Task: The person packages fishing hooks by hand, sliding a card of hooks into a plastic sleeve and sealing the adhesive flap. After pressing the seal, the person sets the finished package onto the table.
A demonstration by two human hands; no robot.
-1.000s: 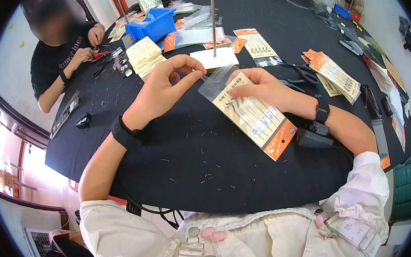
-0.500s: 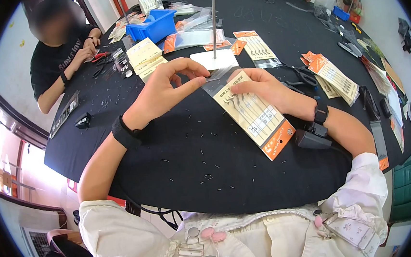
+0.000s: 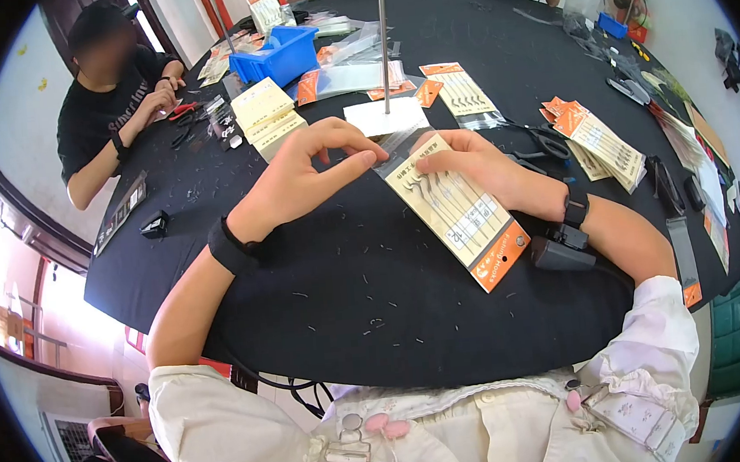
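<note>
A packet of fishing hooks [image 3: 460, 219] hangs tilted over the near middle of the table, its cream card showing several hooks with lines and an orange end pointing toward me. My right hand [image 3: 487, 174] grips its upper right edge, thumb across the front near the hook bends. The fingers of my left hand [image 3: 309, 171] are pinched at the clear plastic flap [image 3: 398, 146] on the packet's top end. The fingertips partly hide that flap. Just beyond it, a thin metal rod [image 3: 384, 47] rises from a white base [image 3: 378, 116].
Cream cards [image 3: 265, 113] are stacked left of the rod, near a blue bin [image 3: 278, 54]. More hook packets lie beyond [image 3: 460, 89] and right [image 3: 597, 139], beside black scissors [image 3: 545, 139]. A black stapler-like object [image 3: 154, 224] sits left. A co-worker [image 3: 107, 95] sits at far left.
My left hand has shifted slightly right and down along the packet's plastic flap. The packet stays in my right hand at nearly the same tilt.
</note>
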